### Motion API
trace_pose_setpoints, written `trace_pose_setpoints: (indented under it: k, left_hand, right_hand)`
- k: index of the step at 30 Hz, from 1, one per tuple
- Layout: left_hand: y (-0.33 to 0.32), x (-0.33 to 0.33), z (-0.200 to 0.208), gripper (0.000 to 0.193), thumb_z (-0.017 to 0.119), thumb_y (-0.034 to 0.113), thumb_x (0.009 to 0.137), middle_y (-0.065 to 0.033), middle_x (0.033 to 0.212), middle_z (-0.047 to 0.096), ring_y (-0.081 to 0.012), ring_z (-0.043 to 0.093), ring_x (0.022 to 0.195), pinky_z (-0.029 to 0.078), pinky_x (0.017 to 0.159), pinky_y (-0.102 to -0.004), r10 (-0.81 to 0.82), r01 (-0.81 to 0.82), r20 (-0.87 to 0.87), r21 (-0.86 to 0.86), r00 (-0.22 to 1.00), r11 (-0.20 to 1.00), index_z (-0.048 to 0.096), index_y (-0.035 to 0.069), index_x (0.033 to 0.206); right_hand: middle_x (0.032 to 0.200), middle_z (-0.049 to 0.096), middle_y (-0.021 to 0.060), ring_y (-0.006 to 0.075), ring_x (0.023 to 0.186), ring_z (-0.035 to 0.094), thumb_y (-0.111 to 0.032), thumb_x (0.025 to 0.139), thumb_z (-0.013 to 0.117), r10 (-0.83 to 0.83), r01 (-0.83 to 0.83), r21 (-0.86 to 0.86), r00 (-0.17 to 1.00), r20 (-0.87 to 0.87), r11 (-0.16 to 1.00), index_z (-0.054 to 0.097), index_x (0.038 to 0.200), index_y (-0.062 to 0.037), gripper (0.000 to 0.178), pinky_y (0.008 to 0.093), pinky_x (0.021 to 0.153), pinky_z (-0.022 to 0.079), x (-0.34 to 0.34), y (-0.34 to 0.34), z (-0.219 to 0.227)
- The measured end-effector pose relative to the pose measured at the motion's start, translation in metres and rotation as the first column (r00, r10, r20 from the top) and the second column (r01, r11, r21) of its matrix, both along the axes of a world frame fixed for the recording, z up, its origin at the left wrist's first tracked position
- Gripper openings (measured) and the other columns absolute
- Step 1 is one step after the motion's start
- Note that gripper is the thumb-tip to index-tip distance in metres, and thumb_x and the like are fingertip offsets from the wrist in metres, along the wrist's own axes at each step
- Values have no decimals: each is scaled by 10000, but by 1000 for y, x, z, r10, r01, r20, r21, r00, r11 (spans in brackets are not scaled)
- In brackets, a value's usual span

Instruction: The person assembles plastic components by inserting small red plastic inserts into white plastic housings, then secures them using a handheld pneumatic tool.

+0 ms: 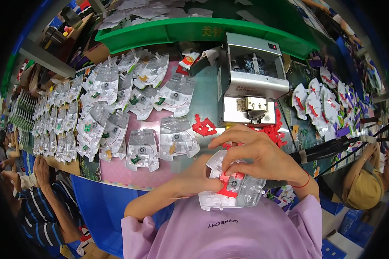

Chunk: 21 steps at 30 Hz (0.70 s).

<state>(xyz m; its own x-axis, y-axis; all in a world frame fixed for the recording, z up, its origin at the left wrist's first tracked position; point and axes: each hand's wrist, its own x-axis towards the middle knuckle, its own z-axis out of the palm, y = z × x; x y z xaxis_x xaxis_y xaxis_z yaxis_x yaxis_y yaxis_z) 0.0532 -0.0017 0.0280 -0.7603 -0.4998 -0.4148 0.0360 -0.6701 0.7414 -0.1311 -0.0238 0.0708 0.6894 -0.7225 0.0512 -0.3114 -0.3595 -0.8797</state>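
The left hand's (199, 175) grip was closed on the rim of a clear plastic housing (251, 190), held before the lilac shirt (229, 235) near the surface's (206, 103) front edge, its thumb on the red piece (225, 191); the right hand's (261, 156) fingertips were bent down to that piece, whether pinching or only pressing I could not tell. Judged main risk: uneven thumb pressure could have skewed or creased the red piece. Second risk: with no support visible beneath, a hard push might have tipped the housing out of the left grip.
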Motion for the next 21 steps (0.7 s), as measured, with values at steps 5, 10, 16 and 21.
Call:
trace_pose_setpoints:
  k: [5,10,16,21]
  left_hand:
    - [-1,1,3,448,584,16,584,-2,862,504,-61,501,756,393,624,-204,-15,15,44,11,999,1000,486,13,1022]
    - [-1,3,4,563,584,8,583,-11,912,496,-79,509,829,410,678,-206,21,-17,81,-51,996,999,416,8,1120]
    - [-4,3,8,542,564,44,591,-22,866,501,-72,493,789,405,642,-221,161,-160,32,-20,987,987,424,-11,1112]
    - [-4,6,1,472,553,76,621,-41,926,520,-96,500,864,407,711,-231,141,-141,29,-24,990,990,464,-7,1077]
  right_hand:
    - [1045,544,74,257,950,506,-19,572,674,45,-42,-98,999,26,994,611,702,-51,148,349,783,436,3,-1,6]
    - [965,531,94,251,939,478,-16,617,595,155,-161,-218,987,-48,963,560,710,8,103,318,718,447,6,-4,12]
    - [995,517,93,281,936,492,5,571,626,101,-125,-255,989,-104,959,540,674,-12,135,343,749,443,12,-7,17]
    - [1011,514,90,272,965,486,-22,578,620,119,-167,-306,978,-170,937,552,670,-24,115,333,754,446,17,-11,22]
